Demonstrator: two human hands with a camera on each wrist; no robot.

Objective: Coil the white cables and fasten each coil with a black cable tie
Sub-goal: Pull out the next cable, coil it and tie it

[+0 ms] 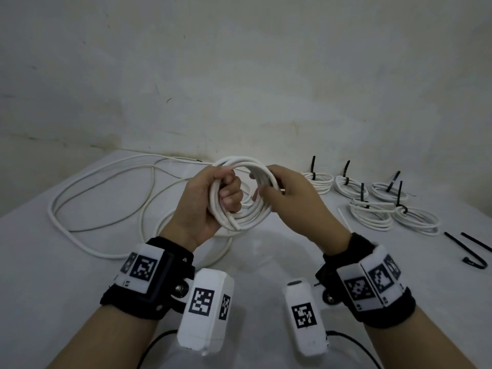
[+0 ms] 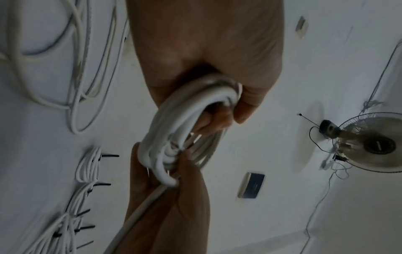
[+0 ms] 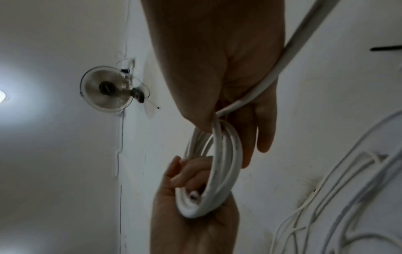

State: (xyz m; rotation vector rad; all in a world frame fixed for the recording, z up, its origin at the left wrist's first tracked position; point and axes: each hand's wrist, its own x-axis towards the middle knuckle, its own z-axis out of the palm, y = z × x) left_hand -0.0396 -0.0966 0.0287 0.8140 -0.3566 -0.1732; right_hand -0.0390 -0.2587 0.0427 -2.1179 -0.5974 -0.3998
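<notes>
Both hands hold a white cable coil (image 1: 241,166) up above the table. My left hand (image 1: 213,198) grips the coil's left side in a fist, fingers curled round the strands (image 2: 174,123). My right hand (image 1: 282,190) pinches the right side of the coil (image 3: 219,165), and a free cable length (image 3: 282,58) runs back across its palm. Loose black cable ties (image 1: 468,249) lie at the right edge of the table.
Loose white cable (image 1: 101,193) sprawls in loops over the left of the white table (image 1: 53,275). Several finished coils with black ties (image 1: 372,201) sit at the right back. A wall (image 1: 239,75) rises close behind. A fan (image 2: 374,144) hangs on the wall.
</notes>
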